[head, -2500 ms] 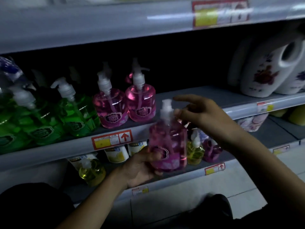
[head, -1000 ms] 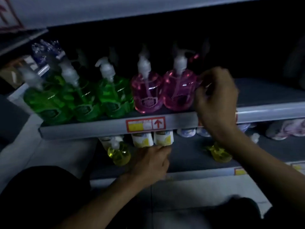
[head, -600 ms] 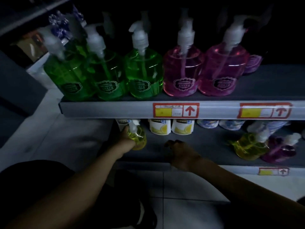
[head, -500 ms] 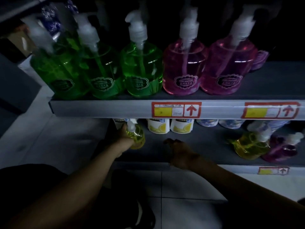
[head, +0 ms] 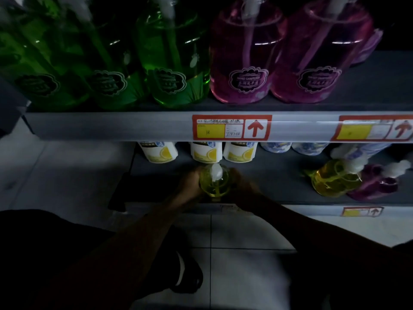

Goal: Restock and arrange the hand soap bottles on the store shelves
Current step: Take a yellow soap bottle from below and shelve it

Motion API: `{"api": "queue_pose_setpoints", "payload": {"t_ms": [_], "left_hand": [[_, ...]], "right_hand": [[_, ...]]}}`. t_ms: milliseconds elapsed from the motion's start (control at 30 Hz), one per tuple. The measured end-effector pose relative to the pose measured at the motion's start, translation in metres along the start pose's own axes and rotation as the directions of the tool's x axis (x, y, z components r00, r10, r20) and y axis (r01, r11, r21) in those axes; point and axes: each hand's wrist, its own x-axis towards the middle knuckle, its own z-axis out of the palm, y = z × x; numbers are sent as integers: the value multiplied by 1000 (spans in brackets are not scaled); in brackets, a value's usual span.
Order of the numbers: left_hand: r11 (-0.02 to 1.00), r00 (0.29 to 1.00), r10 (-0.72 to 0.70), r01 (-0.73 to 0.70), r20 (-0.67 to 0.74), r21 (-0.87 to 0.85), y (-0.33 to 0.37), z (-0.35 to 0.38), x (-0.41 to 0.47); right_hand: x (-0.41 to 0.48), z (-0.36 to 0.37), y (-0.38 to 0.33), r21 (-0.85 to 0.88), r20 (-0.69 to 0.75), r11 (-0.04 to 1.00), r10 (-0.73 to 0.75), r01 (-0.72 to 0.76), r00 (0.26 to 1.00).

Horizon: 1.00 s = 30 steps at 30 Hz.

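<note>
- The small yellow soap bottle (head: 214, 184) stands at the near edge of the bottom shelf (head: 279, 189), cupped between the left hand (head: 190, 185) and right hand (head: 242, 189).
- It looks light, smooth and slippery; the round body is the best hold.
- The fingers are lost in the dark.

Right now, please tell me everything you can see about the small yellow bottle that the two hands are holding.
The small yellow bottle is clear plastic, as it looks, filled with yellow-green liquid, and has a white pump top. It seems upright, seen from above, at the front edge of the lower shelf, before three white lemon-printed containers. The left hand and the right hand grip its sides. Whether it rests on the shelf is unclear.
</note>
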Motion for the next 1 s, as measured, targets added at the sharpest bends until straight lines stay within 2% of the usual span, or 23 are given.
{"api": "queue_pose_setpoints", "payload": {"t_ms": [33, 67, 100, 167, 267, 400, 533, 633, 733, 833, 900, 1000], "left_hand": [[987, 977, 94, -66, 189, -149, -5, 0, -2], [944, 964, 123, -40, 237, -328, 3, -1, -2], [906, 966, 195, -110, 171, -408, 7, -6, -8], [825, 940, 308, -186, 148, -534, 22, -9, -16], [805, 889, 366, -152, 277, -574, 42, -27, -31], [716, 797, 482, -118, 364, -688, 73, -51, -64], [696, 735, 565, -181, 375, -695, 104, -61, -103], [619, 738, 614, -230, 280, -751, 135, -76, -128], [549, 739, 663, -372, 119, -748, 175, -100, -149], [422, 695, 716, -503, -63, -754, 216, -134, -168], [323, 650, 738, -576, -182, -751, 245, -159, -178], [243, 554, 747, -743, -369, -624, 291, -197, -191]], "right_hand": [[-3, -5, 2, -50, -56, 999, -15, 12, 998], [-8, -12, 3, -107, -101, 994, -35, 24, 994], [-13, -18, 5, -144, -128, 989, -58, 39, 990], [-30, -33, 8, -143, -172, 988, -89, 65, 981], [-67, -59, 10, -57, -208, 993, -114, 105, 971], [-121, -89, 4, 187, -227, 972, -98, 142, 969], [-174, -122, -13, 137, -256, 971, -157, 197, 954], [-211, -148, -26, 100, -330, 959, -220, 265, 918], [-236, -178, -44, 52, -446, 927, -310, 370, 840], [-251, -213, -70, 46, -553, 857, -406, 513, 728], [-258, -237, -92, -4, -621, 801, -471, 598, 626], [-266, -274, -129, -113, -688, 707, -563, 698, 458]]}}
